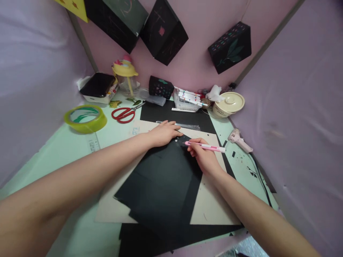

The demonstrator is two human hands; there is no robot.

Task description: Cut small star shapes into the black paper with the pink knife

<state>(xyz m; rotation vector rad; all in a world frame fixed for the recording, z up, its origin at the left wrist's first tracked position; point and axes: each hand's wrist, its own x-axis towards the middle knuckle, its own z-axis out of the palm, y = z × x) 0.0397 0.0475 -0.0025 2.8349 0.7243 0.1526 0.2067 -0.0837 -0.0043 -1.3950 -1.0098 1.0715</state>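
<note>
A sheet of black paper [166, 175] lies at an angle over a pale board on the table. Near its far edge is a small white star-shaped cutout [176, 140]. My left hand [164, 134] rests flat on the far left part of the sheet, fingers stretched out, holding nothing. In a pinch, my right hand [205, 155] grips a slim pink-and-white craft knife [206, 146]. The knife tilts to the right, its tip down at the paper just right of the star. Whether the tip touches the paper, I cannot tell.
Left are a roll of tape [99, 123] and red-handled scissors [123, 115]. Behind stand a drinking cup [125, 76], a box of markers [187, 103] and a lidded bowl [229, 103]. A glue gun [239, 140] with a cord lies right. Black paper boxes [164, 34] hang above.
</note>
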